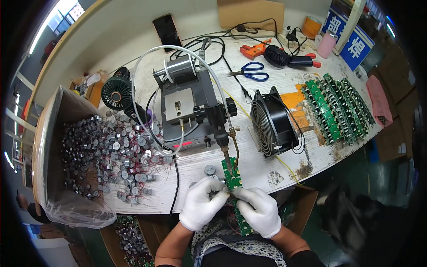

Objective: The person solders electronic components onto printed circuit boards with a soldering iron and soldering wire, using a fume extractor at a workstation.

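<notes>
A loose heap of small round metal parts [133, 153] with red wires covers the left of a white workbench [195, 193]. The white-gloved left hand [203, 201] is mostly closed, thumb and fingertips drawn together in a pinch beside a green circuit-board strip [233, 178]; anything between them is too small to make out. The strip runs from beneath a soldering iron [219, 129] toward the person's lap, its middle hidden by fingers. The gloved right hand [257, 211] covers part of it, thumb and forefinger pinched together; whether they grip strip or wire cannot be told.
</notes>
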Tool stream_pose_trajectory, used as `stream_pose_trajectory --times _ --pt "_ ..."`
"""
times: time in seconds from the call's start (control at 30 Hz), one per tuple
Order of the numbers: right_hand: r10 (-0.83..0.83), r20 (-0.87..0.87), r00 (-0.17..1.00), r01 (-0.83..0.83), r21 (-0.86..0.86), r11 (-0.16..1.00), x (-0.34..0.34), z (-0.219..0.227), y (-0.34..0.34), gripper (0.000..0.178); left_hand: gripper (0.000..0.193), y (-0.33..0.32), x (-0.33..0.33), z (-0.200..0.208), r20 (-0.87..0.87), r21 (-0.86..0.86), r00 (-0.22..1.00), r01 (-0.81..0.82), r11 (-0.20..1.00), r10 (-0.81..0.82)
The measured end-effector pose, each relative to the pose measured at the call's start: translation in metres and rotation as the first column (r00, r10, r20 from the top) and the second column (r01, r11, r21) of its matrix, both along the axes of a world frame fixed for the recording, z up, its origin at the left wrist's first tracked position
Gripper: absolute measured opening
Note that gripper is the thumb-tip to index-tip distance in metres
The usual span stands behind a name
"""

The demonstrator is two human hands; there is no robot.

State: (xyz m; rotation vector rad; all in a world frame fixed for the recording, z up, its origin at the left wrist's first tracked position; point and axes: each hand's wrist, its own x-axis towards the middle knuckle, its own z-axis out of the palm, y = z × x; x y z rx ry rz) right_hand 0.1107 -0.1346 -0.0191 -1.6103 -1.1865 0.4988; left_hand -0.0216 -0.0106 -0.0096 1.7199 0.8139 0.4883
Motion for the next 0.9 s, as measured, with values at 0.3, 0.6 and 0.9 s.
stream_pose_trajectory --times 0.3,0.6,0.9 --pt "-0.082 -0.165 0.983 0.071 -0.068 0.995 -0.006 0.003 -0.008 0.030 0.013 0.008 0.006 0.001 0.037 -0.392 0.994 -0.077 0.917 0.099" --pt "-0.086 -0.171 0.982 0.078 -0.055 0.995 -0.005 -0.001 -0.009 0.030 0.012 0.009 0.015 0.003 0.111 -0.481 0.985 -0.065 0.874 0.135" --pt "-0.103 -0.179 0.978 0.098 -0.033 0.995 -0.005 0.000 -0.006 0.029 0.012 0.008 0.018 -0.002 0.120 -0.479 0.976 -0.103 0.872 0.181"
